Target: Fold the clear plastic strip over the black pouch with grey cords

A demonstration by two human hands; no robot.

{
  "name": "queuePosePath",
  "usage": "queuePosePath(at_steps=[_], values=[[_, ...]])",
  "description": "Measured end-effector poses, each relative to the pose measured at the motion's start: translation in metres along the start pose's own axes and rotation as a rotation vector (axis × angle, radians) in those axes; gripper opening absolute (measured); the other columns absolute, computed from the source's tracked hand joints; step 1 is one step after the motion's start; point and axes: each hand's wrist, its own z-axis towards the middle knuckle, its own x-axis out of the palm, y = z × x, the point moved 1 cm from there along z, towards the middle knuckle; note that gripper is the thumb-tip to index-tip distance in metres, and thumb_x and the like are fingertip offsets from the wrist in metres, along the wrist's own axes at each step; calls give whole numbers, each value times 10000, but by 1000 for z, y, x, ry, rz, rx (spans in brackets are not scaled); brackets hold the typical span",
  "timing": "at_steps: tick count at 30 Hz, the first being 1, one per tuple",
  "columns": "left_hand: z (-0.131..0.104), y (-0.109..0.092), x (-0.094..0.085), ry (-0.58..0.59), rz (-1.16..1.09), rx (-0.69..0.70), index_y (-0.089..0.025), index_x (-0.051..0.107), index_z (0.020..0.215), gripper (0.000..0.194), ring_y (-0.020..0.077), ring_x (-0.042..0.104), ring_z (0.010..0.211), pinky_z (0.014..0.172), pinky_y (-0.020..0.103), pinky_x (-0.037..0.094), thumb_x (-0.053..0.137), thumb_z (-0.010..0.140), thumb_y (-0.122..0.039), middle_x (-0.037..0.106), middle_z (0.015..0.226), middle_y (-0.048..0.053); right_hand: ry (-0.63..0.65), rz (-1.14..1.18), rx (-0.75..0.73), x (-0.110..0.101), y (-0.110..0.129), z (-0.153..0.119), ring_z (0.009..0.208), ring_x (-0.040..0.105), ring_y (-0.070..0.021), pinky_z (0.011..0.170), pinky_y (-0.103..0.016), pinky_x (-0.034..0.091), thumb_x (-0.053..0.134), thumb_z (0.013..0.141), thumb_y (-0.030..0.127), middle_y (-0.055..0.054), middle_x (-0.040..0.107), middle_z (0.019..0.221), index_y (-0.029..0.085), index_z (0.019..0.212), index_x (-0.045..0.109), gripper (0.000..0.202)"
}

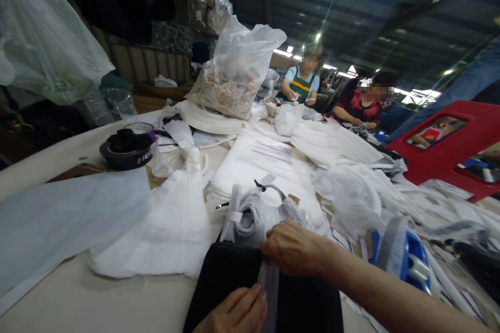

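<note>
A black padded bag lies at the bottom centre, with a pale translucent strip running down its middle. My left hand rests flat on the bag's lower part, fingers extended beside the strip. At the bag's top edge, my right hand pinches the upper end of the strip. Just beyond it, a grey wrapped coil and pale wrapped straps stick out from the bag.
White foam sheets cover the table's middle. A black tape roll sits left, a blue tape dispenser right. Behind are a filled plastic bag, a red frame and two people working at the back.
</note>
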Motion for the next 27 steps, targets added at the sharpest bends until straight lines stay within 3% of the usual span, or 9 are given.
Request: queuePosePath(at_steps=[2,8,11,13,15,17,19,23,27], values=[[-1,0,2,2,4,9,-151,651,927,330,124,574,981,824,231,465,345,896,-33,655,978,-12,18,34,37,1,-7,7,632,650,-188,449,-247,218,697,737,208,-29,687,650,192,716,688,28],[3,3,3,-68,-26,4,-142,651,862,289,130,602,933,811,240,473,370,920,-108,678,918,-17,-101,98,235,0,-33,19,620,635,-206,471,-232,302,842,524,427,-23,675,659,179,849,672,443],[3,3,2,-109,-56,-4,-129,649,856,292,143,612,926,812,253,483,368,931,-154,686,907,-4,-240,91,280,4,-22,5,772,644,-225,619,-278,421,757,700,302,-60,692,815,167,891,655,255],[2,2,3,-106,-70,2,-123,647,867,292,145,619,908,801,255,492,364,933,-151,687,895,1,-349,65,308,21,-1,-8,931,620,-237,784,-351,447,550,856,157,-94,681,965,158,935,647,125],[2,0,2,-85,-88,12,-117,643,859,265,146,625,888,781,251,503,385,920,-123,686,871,11,-466,10,275,50,26,-20,1094,558,-266,909,-444,425,439,880,104,-126,633,1140,140,1098,600,274],[4,1,-2,-69,-159,2,-109,631,816,268,148,629,864,747,238,515,387,922,-133,679,817,27,-767,-228,99,83,50,-31,1092,568,-303,873,-467,476,458,857,141,-170,604,1176,72,1149,565,318],[8,5,-13,-40,-343,-50,-119,614,779,303,140,627,849,728,211,523,364,936,-185,658,753,35,-852,-325,24,111,63,-41,1001,628,-269,796,-401,536,503,849,189,-109,644,1121,114,1109,595,286],[22,35,-43,-56,-492,-485,-172,621,906,180,153,599,940,833,249,513,443,882,-190,645,877,56,-929,-85,140,128,59,-71,912,667,-205,803,-359,547,524,859,218,24,702,999,276,980,653,185],[37,86,-42,89,-522,-1235,-162,591,994,341,221,600,896,785,353,501,486,774,-401,610,1033,93,-1156,444,724,116,29,-92,1118,552,-266,924,-457,472,462,860,384,-85,626,1161,237,1073,632,309]])
